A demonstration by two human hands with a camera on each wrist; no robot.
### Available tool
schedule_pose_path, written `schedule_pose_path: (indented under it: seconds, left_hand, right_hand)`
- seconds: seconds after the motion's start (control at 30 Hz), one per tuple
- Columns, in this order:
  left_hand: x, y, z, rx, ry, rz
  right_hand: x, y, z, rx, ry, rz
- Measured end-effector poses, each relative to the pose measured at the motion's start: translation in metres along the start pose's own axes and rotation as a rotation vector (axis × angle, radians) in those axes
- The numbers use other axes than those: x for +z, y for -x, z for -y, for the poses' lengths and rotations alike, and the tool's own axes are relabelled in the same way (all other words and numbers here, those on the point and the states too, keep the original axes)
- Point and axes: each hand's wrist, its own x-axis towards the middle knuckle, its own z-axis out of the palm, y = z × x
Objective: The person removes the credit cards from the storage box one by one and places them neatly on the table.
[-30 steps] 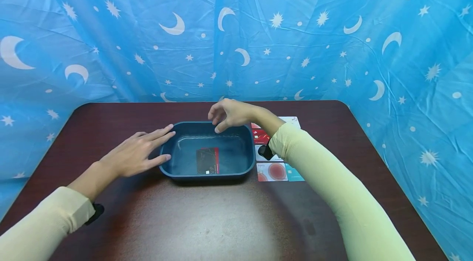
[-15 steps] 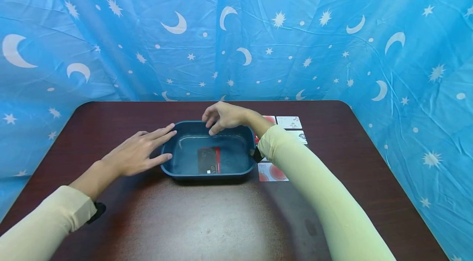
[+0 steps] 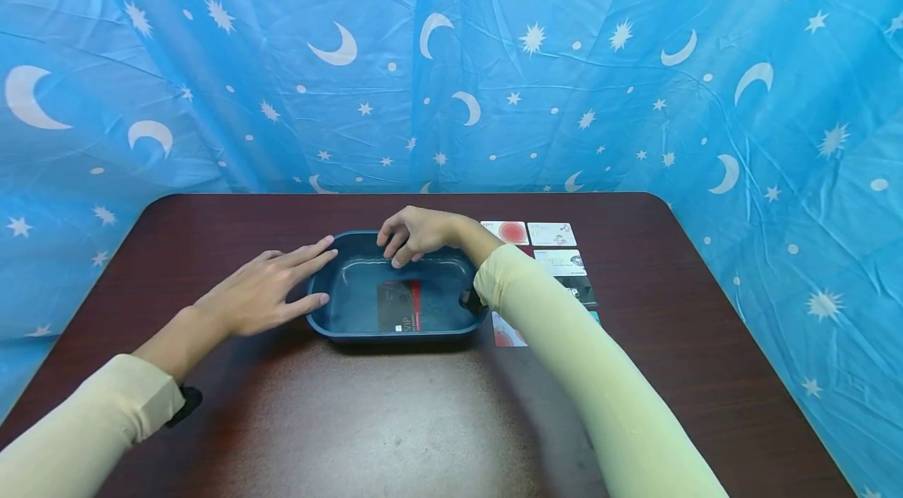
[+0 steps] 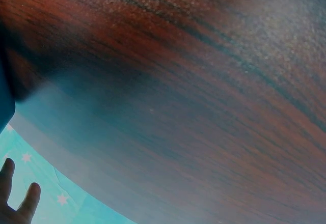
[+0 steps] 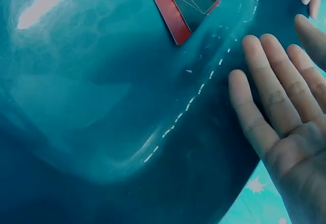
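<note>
A dark blue rectangular tray (image 3: 451, 310) sits on the table, holding a black card with a red stripe (image 3: 397, 307) flat on its floor. My left hand (image 3: 264, 290) has its fingers spread at the tray's left rim. Over the tray's far side is my right hand (image 3: 423, 231), fingers loosely bent and holding nothing. The right wrist view shows that hand's bare palm (image 5: 290, 107) beside the tray wall, with the striped card (image 5: 186, 2) farther in. Only two left fingers (image 4: 28, 201) show in the left wrist view.
Right of the tray lie several cards, among them a white one with a red circle (image 3: 513, 232), a plain white one (image 3: 552, 234) and a black one (image 3: 578, 290). My right sleeve (image 3: 564, 349) covers some. A blue star-patterned curtain (image 3: 451, 129) hangs behind the table (image 3: 395, 419).
My right hand has moved left and slightly down, nearer the tray's inside. The right forearm shifted left, baring more of some cards. My left hand and the striped card stay put.
</note>
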Motion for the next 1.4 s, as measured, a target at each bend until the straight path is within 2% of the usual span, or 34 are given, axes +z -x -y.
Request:
schedule_pose_path:
  seconds: [0.23,0.5,0.67,1.4]
  left_hand:
    - [0.0,-0.001,0.0,0.014,-0.001,-0.016]
    - [0.0,-0.001,0.0,0.018,0.011,-0.023]
    - [0.0,-0.001,-0.001,0.021,0.015,-0.026]
    - [0.0,0.001,-0.001,0.017,0.013,-0.024]
  right_hand:
    - [0.004,-0.002,0.0,0.09,0.055,0.065]
    - [0.01,-0.007,0.002,0.149,0.147,0.115]
    - [0.013,-0.007,0.003,0.165,0.19,0.12]
    - [0.02,-0.01,0.003,0.178,0.254,0.157]
